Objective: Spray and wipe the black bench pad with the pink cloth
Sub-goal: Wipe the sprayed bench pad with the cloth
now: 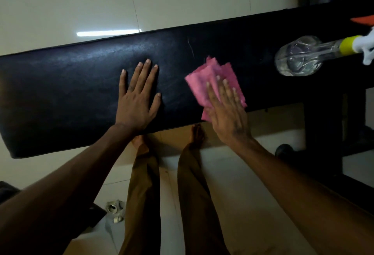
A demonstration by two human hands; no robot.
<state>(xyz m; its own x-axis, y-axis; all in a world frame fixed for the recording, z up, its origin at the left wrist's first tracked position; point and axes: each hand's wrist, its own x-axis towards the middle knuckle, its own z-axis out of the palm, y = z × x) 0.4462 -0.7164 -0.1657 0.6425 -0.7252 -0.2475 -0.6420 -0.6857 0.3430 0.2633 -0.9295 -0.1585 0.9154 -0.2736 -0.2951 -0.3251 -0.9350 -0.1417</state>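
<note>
The long black bench pad (70, 84) runs across the view from lower left to upper right. My left hand (137, 97) lies flat on its middle with fingers spread and nothing in it. My right hand (226, 111) presses flat on the folded pink cloth (204, 78), which rests on the pad near its front edge, with one corner hanging over. A clear spray bottle (299, 56) with a yellow collar and white trigger lies on its side on the pad at the right.
The pale tiled floor (81, 2) surrounds the bench. My legs in brown trousers (145, 194) and bare feet stand just in front of it. A black frame (323, 123) rises at the right. Small pale objects (115, 210) lie on the floor at lower left.
</note>
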